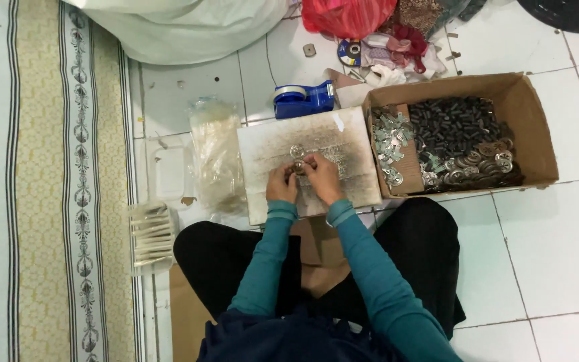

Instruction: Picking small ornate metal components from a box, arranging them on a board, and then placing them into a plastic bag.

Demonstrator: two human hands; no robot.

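My left hand (281, 184) and my right hand (322, 177) meet over a stained white board (356, 175) on the floor. Together they pinch a small round metal part (298, 166) between the fingertips. Another small metal ring (296, 151) lies on the board just beyond the hands. Both arms wear teal sleeves. I sit cross-legged in black trousers behind the board.
A cardboard box (524, 114) at the right holds several black cylinders, silver clips and round metal parts. A blue tape dispenser (303, 99) stands behind the board. Clear plastic bags (216, 154) and a stack of packets (152, 234) lie at the left, beside a patterned rug (41, 181).
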